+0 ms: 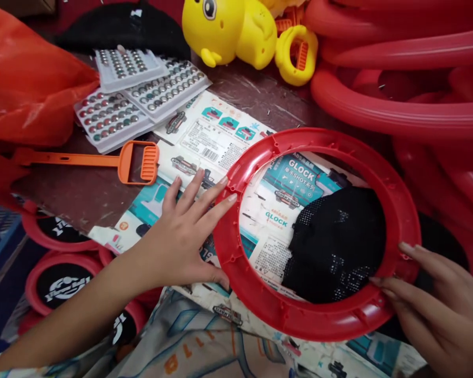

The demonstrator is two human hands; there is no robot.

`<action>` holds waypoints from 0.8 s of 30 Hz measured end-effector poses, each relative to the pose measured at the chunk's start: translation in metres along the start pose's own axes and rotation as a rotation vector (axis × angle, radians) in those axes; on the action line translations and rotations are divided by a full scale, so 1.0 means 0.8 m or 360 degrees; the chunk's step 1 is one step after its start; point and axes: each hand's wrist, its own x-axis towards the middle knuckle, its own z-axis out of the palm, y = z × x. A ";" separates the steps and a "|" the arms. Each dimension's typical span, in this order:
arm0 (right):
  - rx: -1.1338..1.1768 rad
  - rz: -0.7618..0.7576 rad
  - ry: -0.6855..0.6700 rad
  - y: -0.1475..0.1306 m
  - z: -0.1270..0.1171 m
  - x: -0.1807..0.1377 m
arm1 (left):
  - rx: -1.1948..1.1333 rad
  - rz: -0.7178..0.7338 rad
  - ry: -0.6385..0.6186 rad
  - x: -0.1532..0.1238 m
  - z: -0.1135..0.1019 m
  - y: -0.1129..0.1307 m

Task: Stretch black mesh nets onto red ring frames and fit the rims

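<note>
A red plastic ring (317, 320) with small pegs along its inner face lies on printed cardboard, open side up. My left hand (187, 236) is spread flat beside its left edge, two fingertips touching the rim. At the lower right of the ring, my right hand (437, 299) grips the rim between thumb and fingers. A black mesh cloth disc (339, 241) shows through the right part of the opening, under the ring. Part of that cloth is hidden by the rim.
Trays of small metallic balls (114, 118) stand at the upper left, near an orange plastic handle piece (137, 163). A yellow duck-shaped toy (228, 31) lies at the back. Red rings (398, 110) pile up on the right; finished-looking black-centred discs (63, 283) sit lower left.
</note>
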 end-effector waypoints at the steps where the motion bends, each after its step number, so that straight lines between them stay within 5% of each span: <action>1: 0.0027 -0.0073 -0.0034 -0.002 -0.002 0.001 | -0.0004 -0.0004 0.0012 0.000 0.001 0.001; 8: 0.0054 -0.0182 -0.0114 -0.008 -0.008 0.004 | -0.0038 0.0054 0.0049 0.010 -0.004 -0.005; 17: 0.0092 -0.0237 -0.0155 -0.010 -0.006 0.006 | 0.0194 0.0175 0.0133 0.071 -0.027 -0.014; 24: 0.0139 -0.0213 -0.0141 -0.014 -0.004 0.003 | 0.0098 0.0013 0.0141 0.081 -0.032 -0.009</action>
